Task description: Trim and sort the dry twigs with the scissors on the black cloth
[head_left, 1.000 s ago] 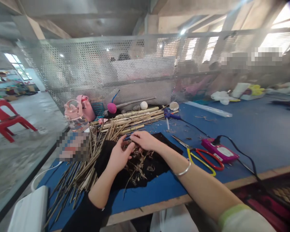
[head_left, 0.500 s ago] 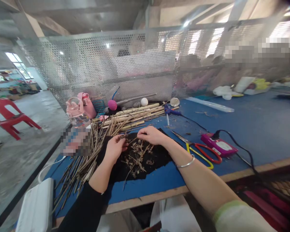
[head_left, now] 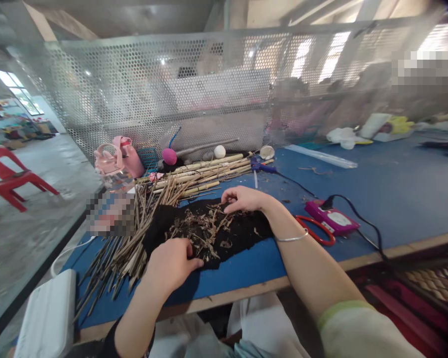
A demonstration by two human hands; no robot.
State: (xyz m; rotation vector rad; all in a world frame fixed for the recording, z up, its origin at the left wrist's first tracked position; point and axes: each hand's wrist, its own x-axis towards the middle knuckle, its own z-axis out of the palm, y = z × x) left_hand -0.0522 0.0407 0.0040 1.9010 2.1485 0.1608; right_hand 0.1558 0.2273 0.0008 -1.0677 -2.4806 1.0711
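Crumbled dry brown leaves and twigs (head_left: 205, 233) lie heaped on a black cloth (head_left: 242, 247). My left hand (head_left: 171, 263) rests at the cloth's near left edge, thumb apart from its curled fingers; the undersides of the fingers are hidden. Over the far right part of the heap is my right hand (head_left: 244, 199), its fingers bent with a gap to the thumb and nothing visible between them. Left of the cloth, a bundle of thin dry sticks (head_left: 144, 233) fans out. Red-handled scissors (head_left: 321, 231) lie partly hidden behind my right forearm.
Thicker bamboo canes (head_left: 205, 169) lie at the back near a blue glue gun (head_left: 261, 166). A magenta power box (head_left: 332, 218) with a black cord sits at the right. Pink bottles (head_left: 129, 156) stand at the back left, and a white power strip (head_left: 47, 318) lies front left. A perforated metal screen (head_left: 216, 99) bounds the table.
My left hand has come from the far edge of the cloth to its near edge. My right hand has shifted slightly right, its fingers parting. The view has turned slightly.
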